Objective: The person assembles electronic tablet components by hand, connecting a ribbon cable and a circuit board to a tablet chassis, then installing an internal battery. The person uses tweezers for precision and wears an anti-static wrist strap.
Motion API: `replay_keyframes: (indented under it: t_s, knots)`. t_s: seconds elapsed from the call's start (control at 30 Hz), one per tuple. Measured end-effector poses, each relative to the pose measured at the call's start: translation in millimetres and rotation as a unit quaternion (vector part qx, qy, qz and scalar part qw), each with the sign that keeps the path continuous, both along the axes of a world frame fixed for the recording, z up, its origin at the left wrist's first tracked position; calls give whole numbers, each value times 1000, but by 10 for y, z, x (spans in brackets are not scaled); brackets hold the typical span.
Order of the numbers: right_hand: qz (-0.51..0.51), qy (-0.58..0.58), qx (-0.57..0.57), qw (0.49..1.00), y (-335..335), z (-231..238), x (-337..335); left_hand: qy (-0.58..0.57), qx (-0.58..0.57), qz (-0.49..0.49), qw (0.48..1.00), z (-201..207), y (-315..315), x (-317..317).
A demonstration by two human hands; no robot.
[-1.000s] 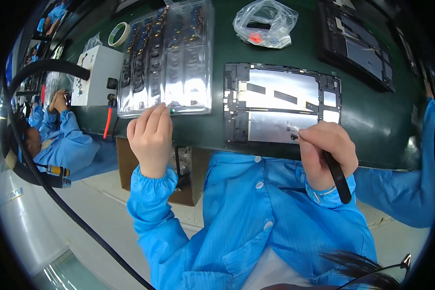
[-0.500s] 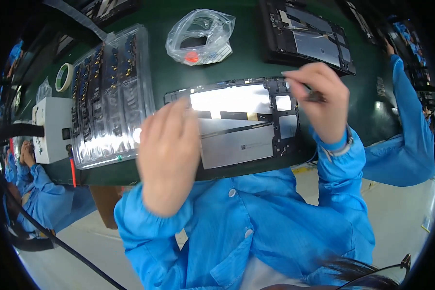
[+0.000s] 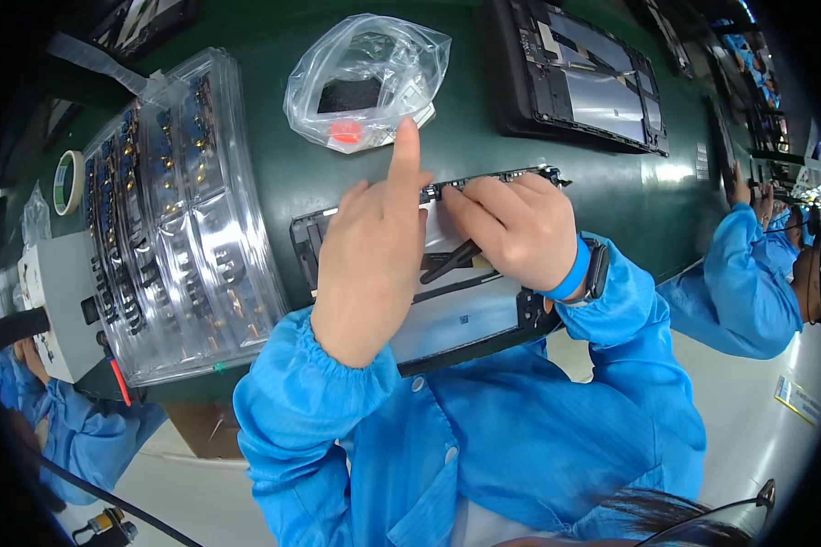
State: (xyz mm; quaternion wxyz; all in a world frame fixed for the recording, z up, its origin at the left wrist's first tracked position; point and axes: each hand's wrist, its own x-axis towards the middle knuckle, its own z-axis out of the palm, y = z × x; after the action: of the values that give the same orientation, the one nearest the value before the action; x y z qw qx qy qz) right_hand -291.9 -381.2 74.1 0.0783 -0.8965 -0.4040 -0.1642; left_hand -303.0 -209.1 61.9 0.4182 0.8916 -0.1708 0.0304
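Note:
An opened tablet [image 3: 456, 319] with silver battery panels and a black frame lies on the green table in front of me, partly covered by my hands. My left hand [image 3: 369, 264] rests over its left part, index finger stretched away from me and the other fingers apart near the far edge; it holds nothing I can see. My right hand [image 3: 515, 228] is closed, fingertips at the circuit strip along the far edge. A slim black tool [image 3: 452, 263] sticks out of its palm across the battery. What its fingertips touch is hidden.
Left stands a clear plastic tray [image 3: 246, 301] of small circuit parts, beside a grey-white box [image 3: 68, 301] and a tape roll [image 3: 68, 182]. A clear bag [image 3: 369, 77] lies beyond the tablet. Another opened tablet [image 3: 602, 100] sits on a dark stack, far right. Co-workers sit at both sides.
Both hands have come together at the tablet's far edge, the right one moving left and nearer. The left index finger is now stretched out. The view has shifted slightly.

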Motion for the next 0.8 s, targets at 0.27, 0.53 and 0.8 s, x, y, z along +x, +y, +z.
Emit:
replay_keyframes:
  t_s: [0.27,0.53,0.8]
  knots:
    - [-28,95,5,995,4,85,-30,-20,44,-52,997,17,-27,-6]
    - [-204,238,180,932,-777,342,-137,-190,311,-21,931,110,-208,-177]
    - [-224,232,234,917,-801,100,-232,-78,293,-81,949,264,-106,-162]
